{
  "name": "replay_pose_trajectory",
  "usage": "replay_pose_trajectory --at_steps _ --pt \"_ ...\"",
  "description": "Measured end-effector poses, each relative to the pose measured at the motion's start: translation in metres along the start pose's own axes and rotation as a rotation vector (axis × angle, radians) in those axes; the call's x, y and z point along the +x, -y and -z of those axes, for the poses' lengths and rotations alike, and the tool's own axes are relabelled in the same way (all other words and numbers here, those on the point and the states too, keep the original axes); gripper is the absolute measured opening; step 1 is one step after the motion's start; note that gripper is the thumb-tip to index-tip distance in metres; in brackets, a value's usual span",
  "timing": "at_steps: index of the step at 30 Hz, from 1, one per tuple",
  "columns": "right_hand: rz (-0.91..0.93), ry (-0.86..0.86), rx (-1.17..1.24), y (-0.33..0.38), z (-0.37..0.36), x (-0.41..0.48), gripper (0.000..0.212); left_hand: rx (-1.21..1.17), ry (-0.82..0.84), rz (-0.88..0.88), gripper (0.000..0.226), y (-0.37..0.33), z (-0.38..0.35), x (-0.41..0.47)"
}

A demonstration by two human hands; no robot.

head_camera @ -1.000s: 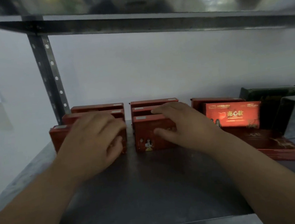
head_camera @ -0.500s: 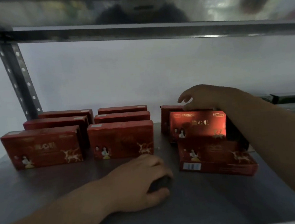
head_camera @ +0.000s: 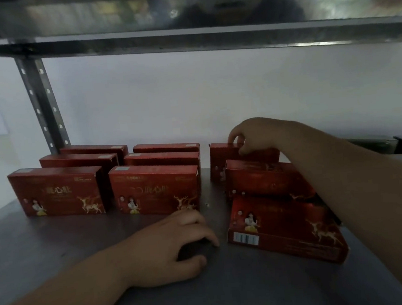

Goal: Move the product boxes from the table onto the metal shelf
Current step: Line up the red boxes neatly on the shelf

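**Right hand** (head_camera: 254,135): reaches in over the right-hand group. Its fingers are curled over the top edge of the rear box (head_camera: 222,160), a red rectangular cardboard carton with gold print, and it is grasping that box.

**Left hand** (head_camera: 176,244): rests on the grey metal shelf (head_camera: 57,250) with fingers loosely curled. It holds nothing that I can see, and there is only shadow under the palm.

**Stock already placed:** the left row (head_camera: 57,191) and the centre row (head_camera: 154,189) each hold three matching red cartons, upright on their long edges, one behind another.

**Right group:**
- The rear box stands upright at the back.
- The middle box (head_camera: 258,179) stands just in front of it.
- The tilted box (head_camera: 282,228) is nearest me, face up. It seems to be propped against the middle box, though I cannot tell for certain.

**Hazards, as I judge them:**
- The right forearm passes low over the middle box and the tilted box. Dragging the rear box sideways or lifting it carelessly could topple the middle box forward.
- A topple would probably shove the tilted box toward the shelf's front edge.
- The grip is only a fingertip hold on the top edge, so the rear box may pivot or slip.
- The centre row stands close by on the left, and a sideways nudge could knock it over in a chain.

**Position of the task's thing:** the rear box is directly under the right hand's fingers, touching them. It is well apart from the left hand, which lies in front of the centre row.
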State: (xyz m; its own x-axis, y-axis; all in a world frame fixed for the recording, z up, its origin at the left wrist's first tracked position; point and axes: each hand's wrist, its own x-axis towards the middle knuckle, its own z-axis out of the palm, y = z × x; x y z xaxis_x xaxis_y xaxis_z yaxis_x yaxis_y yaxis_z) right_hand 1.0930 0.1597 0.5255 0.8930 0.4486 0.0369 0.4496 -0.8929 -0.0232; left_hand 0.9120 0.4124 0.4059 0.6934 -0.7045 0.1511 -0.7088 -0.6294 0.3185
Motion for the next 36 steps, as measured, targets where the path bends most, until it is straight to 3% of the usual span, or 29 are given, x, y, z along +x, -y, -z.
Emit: replay_pose_trajectory --at_steps 14,19,23,27,36 --pt "-0.067 -0.014 0.02 0.014 -0.005 -0.001 0.041 0.0 -0.007 -0.02 0.036 0.004 -0.001 -0.004" --pt "-0.055 -0.186 0.122 0.022 0.001 -0.035 0.032 -0.002 -0.024 -0.025 0.033 0.004 -0.002 -0.004" --pt "-0.043 -0.089 0.223 0.033 0.007 -0.087 0.031 0.009 -0.018 -0.034 0.033 0.005 -0.002 -0.004" --pt "-0.071 0.041 0.099 0.024 0.0 -0.109 0.054 0.016 -0.007 -0.039 0.034 0.006 -0.003 -0.004" --pt "-0.017 -0.184 -0.085 0.031 -0.031 -0.077 0.051 0.002 -0.006 -0.041 0.033 0.008 -0.003 -0.005"
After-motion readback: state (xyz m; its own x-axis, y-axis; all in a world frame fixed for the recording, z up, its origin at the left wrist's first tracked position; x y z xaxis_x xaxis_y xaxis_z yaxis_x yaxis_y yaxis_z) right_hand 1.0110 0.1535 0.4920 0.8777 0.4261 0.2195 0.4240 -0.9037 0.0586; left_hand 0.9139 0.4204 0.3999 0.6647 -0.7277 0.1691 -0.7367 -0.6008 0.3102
